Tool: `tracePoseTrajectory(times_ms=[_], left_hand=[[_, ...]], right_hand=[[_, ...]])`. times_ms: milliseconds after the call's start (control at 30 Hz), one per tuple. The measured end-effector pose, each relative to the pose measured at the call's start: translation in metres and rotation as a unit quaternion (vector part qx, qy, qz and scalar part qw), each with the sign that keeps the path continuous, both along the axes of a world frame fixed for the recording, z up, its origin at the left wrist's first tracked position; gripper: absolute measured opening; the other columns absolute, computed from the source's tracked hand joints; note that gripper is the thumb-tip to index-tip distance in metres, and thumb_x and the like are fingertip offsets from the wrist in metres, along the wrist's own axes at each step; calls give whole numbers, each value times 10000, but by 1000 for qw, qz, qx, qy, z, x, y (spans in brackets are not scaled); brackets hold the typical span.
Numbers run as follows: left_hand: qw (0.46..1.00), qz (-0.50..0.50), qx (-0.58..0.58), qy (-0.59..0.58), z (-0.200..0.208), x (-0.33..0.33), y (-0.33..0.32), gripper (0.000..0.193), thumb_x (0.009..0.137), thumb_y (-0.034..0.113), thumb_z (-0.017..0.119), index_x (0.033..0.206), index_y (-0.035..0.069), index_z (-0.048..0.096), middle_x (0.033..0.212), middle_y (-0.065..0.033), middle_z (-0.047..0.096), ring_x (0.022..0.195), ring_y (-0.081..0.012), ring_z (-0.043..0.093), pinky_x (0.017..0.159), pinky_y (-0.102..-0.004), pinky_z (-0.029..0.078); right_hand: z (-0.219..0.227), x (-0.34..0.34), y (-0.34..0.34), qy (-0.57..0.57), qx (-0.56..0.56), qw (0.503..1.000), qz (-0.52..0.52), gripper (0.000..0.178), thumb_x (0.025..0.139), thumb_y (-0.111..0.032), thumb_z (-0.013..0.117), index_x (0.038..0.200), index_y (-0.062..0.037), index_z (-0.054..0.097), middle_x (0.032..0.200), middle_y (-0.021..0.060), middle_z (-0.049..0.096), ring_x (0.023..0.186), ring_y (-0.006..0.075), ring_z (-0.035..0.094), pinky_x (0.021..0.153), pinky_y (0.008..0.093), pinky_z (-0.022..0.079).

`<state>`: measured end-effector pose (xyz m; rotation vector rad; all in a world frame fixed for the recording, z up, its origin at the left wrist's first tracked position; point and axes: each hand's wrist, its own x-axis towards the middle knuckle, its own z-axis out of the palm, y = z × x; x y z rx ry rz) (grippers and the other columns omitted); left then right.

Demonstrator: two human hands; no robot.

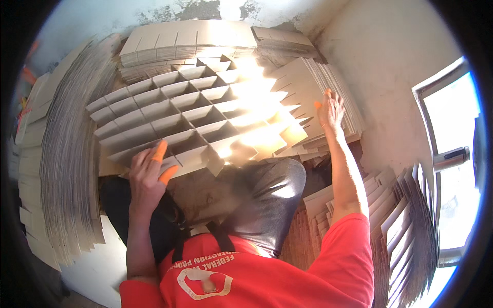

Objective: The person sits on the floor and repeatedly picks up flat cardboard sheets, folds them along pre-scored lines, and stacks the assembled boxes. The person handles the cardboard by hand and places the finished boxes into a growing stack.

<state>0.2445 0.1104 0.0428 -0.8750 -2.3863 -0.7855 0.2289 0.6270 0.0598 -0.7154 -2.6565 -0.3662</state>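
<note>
A cardboard divider grid [182, 109] of interlocked slotted strips lies in front of me, its cells facing up. My left hand [146, 177] is at its near left corner. Orange finger covers sit on the thumb and forefinger, which close on the cardboard edge there. My right hand [331, 110] is stretched out to the right, over a leaning stack of slotted cardboard sheets [298, 82]. Its fingers are extended and apart, with orange covers on two tips, and nothing shows in them. Whether it touches the sheets I cannot tell.
A tall cardboard stack [77, 128] stands on the left. More slotted sheets [190, 38] are piled at the back, against the wall. Fanned cardboard strips [400, 226] lie at the lower right, near a bright window [454, 138]. Strong sunlight washes out the grid's right side.
</note>
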Motion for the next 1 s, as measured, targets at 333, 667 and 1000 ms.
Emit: tracePoseTrajectory(times_ms=[333, 667, 1000], left_hand=[[997, 59, -21, -35, -6, -4, -20, 603, 688, 95, 830, 1250, 16, 626, 1092, -127, 668, 1023, -312, 594, 910, -424, 467], [998, 57, 6, -26, -1, 1, -29, 508, 691, 104, 830, 1165, 19, 670, 1021, -129, 665, 978, -322, 588, 870, -423, 473], [995, 11, 86, -53, -12, -2, -43, 227, 743, 52, 775, 959, -5, 733, 754, -121, 650, 736, -275, 597, 708, -368, 454]], right_hand=[[-30, 30, 76, 7, -85, 995, -51, 371, 802, -169, 712, 1110, -5, 585, 1134, 210, 629, 1109, 390, 590, 908, 467, 491], [45, 32, 19, 194, 2, 980, 39, 439, 949, -201, 617, 1350, -105, 466, 917, 203, 692, 740, 370, 665, 660, 433, 516], [163, 45, -199, 275, -471, 754, 365, 599, 860, 43, 653, 1431, -33, 491, 1096, 41, 681, 832, 55, 588, 749, 204, 499]])
